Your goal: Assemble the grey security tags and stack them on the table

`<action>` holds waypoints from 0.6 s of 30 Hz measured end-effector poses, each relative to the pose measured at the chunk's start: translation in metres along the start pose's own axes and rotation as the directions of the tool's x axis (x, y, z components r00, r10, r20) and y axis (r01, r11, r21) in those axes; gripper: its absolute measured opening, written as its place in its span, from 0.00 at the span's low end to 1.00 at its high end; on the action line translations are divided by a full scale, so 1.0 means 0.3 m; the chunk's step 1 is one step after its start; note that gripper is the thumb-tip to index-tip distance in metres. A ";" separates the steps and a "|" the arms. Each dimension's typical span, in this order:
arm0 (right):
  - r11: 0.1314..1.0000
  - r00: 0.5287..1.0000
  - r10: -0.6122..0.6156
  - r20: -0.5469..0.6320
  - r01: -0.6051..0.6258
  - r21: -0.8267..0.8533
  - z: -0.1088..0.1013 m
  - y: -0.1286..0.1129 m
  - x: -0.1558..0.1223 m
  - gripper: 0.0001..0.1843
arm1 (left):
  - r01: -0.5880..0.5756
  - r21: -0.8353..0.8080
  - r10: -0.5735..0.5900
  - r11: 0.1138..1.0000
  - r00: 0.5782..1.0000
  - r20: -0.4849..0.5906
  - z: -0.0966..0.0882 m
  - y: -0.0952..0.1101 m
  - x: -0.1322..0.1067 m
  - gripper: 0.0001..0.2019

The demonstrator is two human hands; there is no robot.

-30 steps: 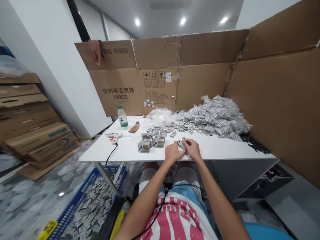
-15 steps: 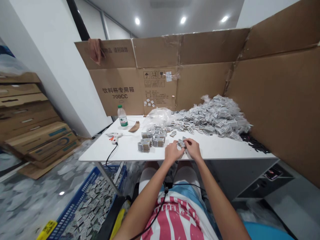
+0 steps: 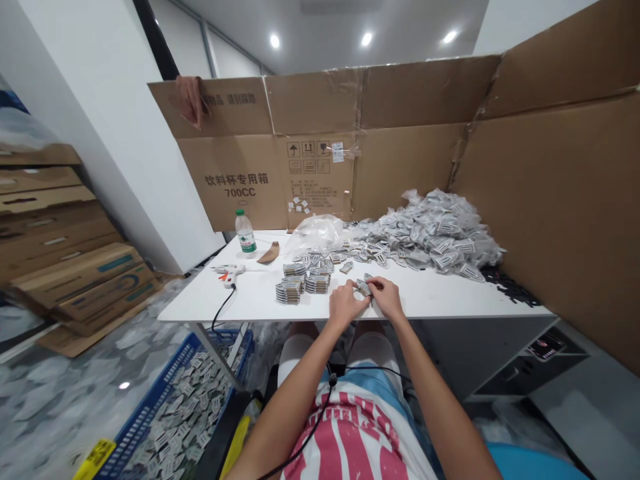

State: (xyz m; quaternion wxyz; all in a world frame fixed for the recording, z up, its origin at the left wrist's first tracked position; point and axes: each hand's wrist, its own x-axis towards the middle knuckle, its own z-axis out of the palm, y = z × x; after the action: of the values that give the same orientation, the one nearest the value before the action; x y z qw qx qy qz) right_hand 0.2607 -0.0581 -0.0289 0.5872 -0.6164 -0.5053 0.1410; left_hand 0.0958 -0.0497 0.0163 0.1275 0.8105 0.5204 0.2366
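Observation:
Near the table's front edge, a small flat grey-and-white piece with a pointed end (image 3: 364,287) is held between both hands. My left hand (image 3: 346,303) grips it from the left with thumb and fingers. From the right, my right hand (image 3: 385,296) pinches it by its other side, and my fingers partly hide it. Left of my hands stand neat stacks of like pieces (image 3: 289,291). One loose piece (image 3: 347,267) lies just beyond my left hand.
A heap of plastic-wrapped pieces (image 3: 440,230) covers the back right, beside black parts (image 3: 515,290). On the left are a glue gun (image 3: 231,274), a bottle (image 3: 245,232) and a brown scrap (image 3: 269,253). Cardboard walls (image 3: 410,157) enclose the table; a blue crate (image 3: 145,407) stands below.
The piece between my hands has turned slightly. Both hands stay in nearly the same spot, and the stacks and heap have not moved.

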 end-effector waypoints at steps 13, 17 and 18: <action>1.000 0.999 -0.021 0.034 0.021 0.018 -0.004 -0.011 -0.005 0.17 | 0.000 -0.007 0.000 1.000 1.000 -0.026 0.005 -0.005 0.001 0.26; 0.999 0.999 -0.028 0.039 0.028 0.022 -0.004 -0.014 -0.005 0.17 | -0.007 -0.023 0.006 1.000 1.000 -0.024 0.007 -0.003 -0.002 0.26; 0.999 0.999 -0.031 0.042 0.030 0.022 -0.004 -0.013 -0.004 0.17 | -0.011 -0.032 0.010 0.999 1.000 -0.027 0.007 -0.004 -0.002 0.26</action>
State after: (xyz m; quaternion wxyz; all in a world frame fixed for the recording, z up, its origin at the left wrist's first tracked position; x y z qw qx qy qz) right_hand 0.2592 -0.0606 -0.0257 0.5851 -0.5993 -0.5253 0.1506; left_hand 0.0959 -0.0496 0.0138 0.1324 0.8078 0.5140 0.2564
